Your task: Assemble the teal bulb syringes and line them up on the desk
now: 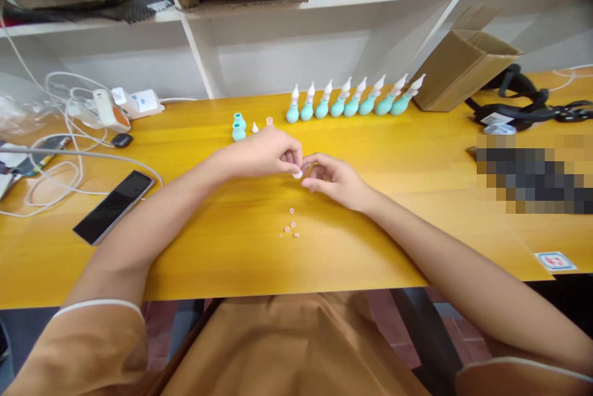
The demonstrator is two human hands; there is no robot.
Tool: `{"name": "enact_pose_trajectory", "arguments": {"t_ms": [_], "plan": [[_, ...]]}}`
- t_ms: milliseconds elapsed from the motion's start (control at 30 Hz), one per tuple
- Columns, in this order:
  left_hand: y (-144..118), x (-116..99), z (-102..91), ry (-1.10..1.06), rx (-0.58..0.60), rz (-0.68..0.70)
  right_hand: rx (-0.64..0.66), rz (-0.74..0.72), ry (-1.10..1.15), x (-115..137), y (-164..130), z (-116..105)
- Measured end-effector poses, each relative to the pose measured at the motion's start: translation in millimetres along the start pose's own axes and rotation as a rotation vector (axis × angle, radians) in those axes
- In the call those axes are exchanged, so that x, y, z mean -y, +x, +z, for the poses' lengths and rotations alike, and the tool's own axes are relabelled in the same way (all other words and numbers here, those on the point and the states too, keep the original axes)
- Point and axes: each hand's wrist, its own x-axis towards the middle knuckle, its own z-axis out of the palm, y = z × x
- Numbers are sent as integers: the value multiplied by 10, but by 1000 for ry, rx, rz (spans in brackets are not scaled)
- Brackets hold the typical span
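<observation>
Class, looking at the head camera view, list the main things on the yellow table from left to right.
Black phone → two loose teal rubber bulbs → left hand → right hand → brown cardboard box → black headset.

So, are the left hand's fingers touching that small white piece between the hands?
Touching. The head view shows the left hand with its fingers pinched on the small white piece, no gap visible; the right hand sits just beside it.

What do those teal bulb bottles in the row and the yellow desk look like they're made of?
Teal bulb bottles with pale nozzles: probably soft rubber or silicone, matte, without sharp highlights. Yellow desk: wood or wood-look laminate, smooth and semi-glossy, with faint grain lines and soft reflections.
</observation>
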Motion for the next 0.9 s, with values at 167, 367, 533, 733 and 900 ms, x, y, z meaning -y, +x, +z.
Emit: {"name": "enact_pose_trajectory", "arguments": {"t_ms": [167, 367, 533, 733, 900], "plan": [[9, -188, 179, -68, -2, 76, 39, -156, -74, 30, 3, 75], [18, -209, 273, -88, 1, 99, 64, -184, 9, 79, -23, 133], [-24, -343, 209, -57, 34, 36, 133, -60, 46, 72, -43, 124], [-364, -485, 121, 432, 255, -137, 118, -82, -109, 11, -11, 69], [-577, -200, 490, 304, 235, -7, 128, -90, -238, -4, -12, 43]]}}
